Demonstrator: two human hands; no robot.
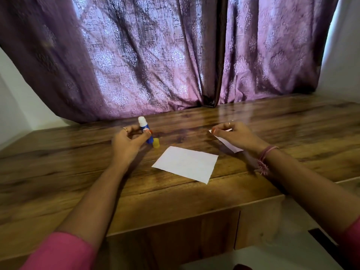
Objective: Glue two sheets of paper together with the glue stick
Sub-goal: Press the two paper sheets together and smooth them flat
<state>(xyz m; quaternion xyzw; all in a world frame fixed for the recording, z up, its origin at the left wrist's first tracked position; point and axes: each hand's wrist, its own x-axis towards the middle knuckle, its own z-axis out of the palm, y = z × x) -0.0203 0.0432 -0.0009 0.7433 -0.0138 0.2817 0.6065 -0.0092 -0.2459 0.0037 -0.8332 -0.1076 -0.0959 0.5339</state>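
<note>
Left hand [127, 140] pinched the uncapped glue stick [145, 131]; right hand [236, 136] pinched one paper sheet [230, 146] above the table [78, 172].

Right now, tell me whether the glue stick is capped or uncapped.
Uncapped. The glue stick in the left hand shows its bare white tip, and the yellow cap stands on the table beside it.

glue stick [145, 131] left of sheet [186, 163]

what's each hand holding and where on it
Left hand grips the uncapped glue stick around its blue barrel. Right hand pinches the second sheet at its far edge.
</note>
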